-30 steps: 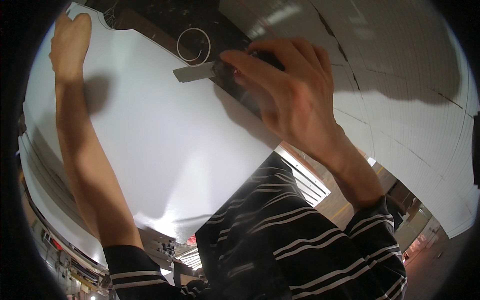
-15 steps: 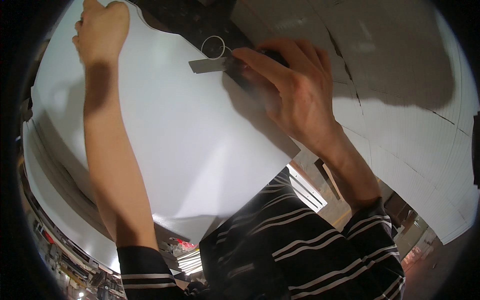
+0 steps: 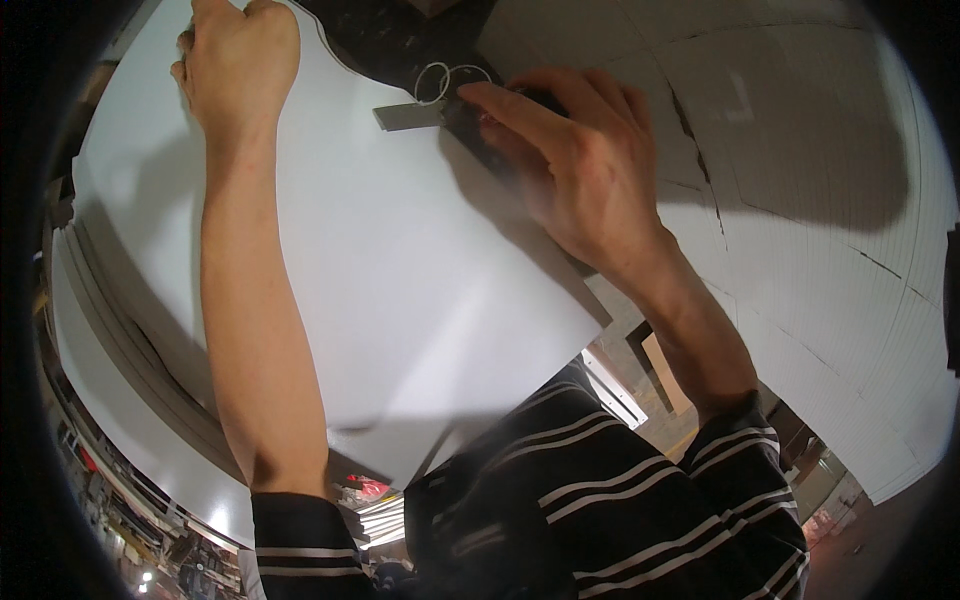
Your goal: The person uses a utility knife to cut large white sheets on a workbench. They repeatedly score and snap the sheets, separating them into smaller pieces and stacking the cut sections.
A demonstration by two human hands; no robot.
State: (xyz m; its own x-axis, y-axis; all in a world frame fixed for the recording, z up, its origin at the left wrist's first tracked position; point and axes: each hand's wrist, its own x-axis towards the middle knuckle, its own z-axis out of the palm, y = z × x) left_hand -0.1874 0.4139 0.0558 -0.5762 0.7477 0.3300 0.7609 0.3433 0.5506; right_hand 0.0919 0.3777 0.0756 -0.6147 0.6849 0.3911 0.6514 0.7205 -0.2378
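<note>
A large white panel (image 3: 370,260) lies under both my arms. On its far left part, at the top of the view, my left hand (image 3: 243,65) is closed with the fingers curled under. Whether those fingers hold anything is hidden. My right hand (image 3: 580,150) grips a dark hand tool (image 3: 470,130) at the panel's right edge, most of it covered by the fingers. A flat grey plate (image 3: 407,117) sticks out from the tool over the panel's surface. Above the plate, a thin white strip (image 3: 432,84) curls up in two loops beside my thumb.
More white panels (image 3: 110,300) are stacked at the left, edges showing. A large pale, ribbed surface with dark cracks (image 3: 800,240) stretches along the right. Below my right forearm lie a brown board piece (image 3: 665,370) and a white slotted strip (image 3: 615,390).
My right hand and the tool have shifted slightly farther away along the panel's edge. The thin strip has gone from one main loop to two. My left arm appears farther right in view.
</note>
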